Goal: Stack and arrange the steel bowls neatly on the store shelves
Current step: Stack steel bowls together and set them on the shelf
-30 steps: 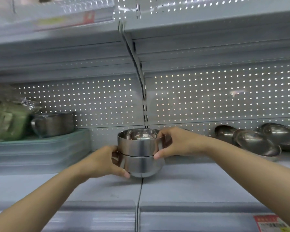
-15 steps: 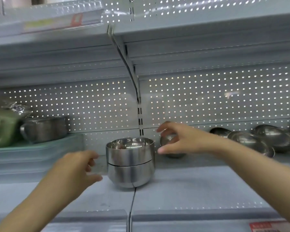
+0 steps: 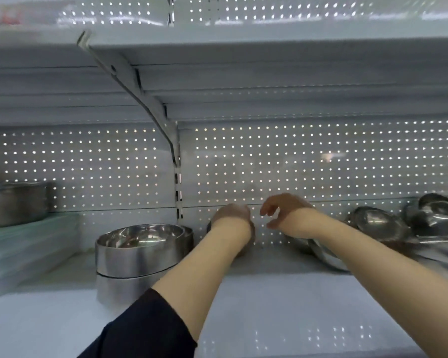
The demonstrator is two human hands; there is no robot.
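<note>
Now two steel bowls (image 3: 142, 257) sit stacked on the white shelf (image 3: 282, 293). Right of the stack, the left hand (image 3: 232, 215) covers a small bowl (image 3: 248, 241); its grip is hidden. Further right, the right hand (image 3: 282, 210) hangs loose, holding nothing, near more bowls (image 3: 378, 223).

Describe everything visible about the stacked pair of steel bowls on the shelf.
The stacked steel bowls are two shiny, straight-walled round bowls, one nested in the other, with a thin dark seam where they meet. The top bowl sits slightly tilted, and its polished inside mirrors the shelf lights. The stack stands upright on the white shelf, left of the upright post, in front of the perforated back panel. Neither hand touches it; the left forearm crosses in front of its lower right part.
</note>
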